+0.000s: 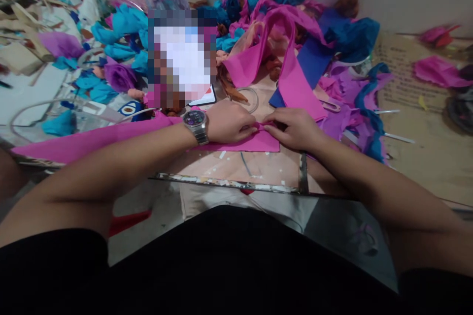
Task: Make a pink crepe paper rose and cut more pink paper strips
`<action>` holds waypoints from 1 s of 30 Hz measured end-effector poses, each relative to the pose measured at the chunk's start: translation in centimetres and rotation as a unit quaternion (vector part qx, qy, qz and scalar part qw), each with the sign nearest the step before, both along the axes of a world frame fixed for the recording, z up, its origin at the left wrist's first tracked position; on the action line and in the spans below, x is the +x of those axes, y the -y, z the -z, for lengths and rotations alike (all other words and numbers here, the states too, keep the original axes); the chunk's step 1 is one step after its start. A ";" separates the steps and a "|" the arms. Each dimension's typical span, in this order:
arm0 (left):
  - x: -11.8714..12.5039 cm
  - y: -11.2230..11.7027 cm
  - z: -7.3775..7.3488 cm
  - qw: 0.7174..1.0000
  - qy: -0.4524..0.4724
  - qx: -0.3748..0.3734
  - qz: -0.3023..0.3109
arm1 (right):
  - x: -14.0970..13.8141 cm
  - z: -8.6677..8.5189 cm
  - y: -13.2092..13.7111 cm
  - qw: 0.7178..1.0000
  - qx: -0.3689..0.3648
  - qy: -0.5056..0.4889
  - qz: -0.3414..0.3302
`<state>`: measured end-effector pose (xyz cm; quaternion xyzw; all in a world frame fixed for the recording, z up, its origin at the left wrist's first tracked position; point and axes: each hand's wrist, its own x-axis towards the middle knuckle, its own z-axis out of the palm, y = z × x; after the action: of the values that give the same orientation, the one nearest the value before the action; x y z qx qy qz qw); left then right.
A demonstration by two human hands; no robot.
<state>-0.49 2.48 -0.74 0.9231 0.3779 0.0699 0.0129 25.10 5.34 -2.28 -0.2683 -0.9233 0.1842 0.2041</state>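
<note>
Both hands pinch the upper edge of a long, flat, matte pink strip (262, 145), the thumb and fingers of the left hand (232, 123) and right hand (292, 128) meeting closely at a small gathered fold. The strip lies along the near edge of the counter (271, 170), tapering to a point at far left, beneath the left forearm. A metal-linked watch (195, 123) with a round dark face circles the left wrist. Beyond, a smooth pink band (295, 71) arches in loops beside crumpled, petal-like dark blue paper (356, 39); at left sit a ruffled purple rosette (120, 74) and rough pale wood pieces (22, 59)
</note>
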 end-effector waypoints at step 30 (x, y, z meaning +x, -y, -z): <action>0.4 -2.0 2.1 0.981 0.148 0.128 0.019 | -0.3 -0.2 0.2 0.992 -0.028 -0.010 0.120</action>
<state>-0.06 4.46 -2.85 0.9037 0.3419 0.2531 -0.0479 24.82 5.11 -2.05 -0.3814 -0.8766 0.1870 0.2262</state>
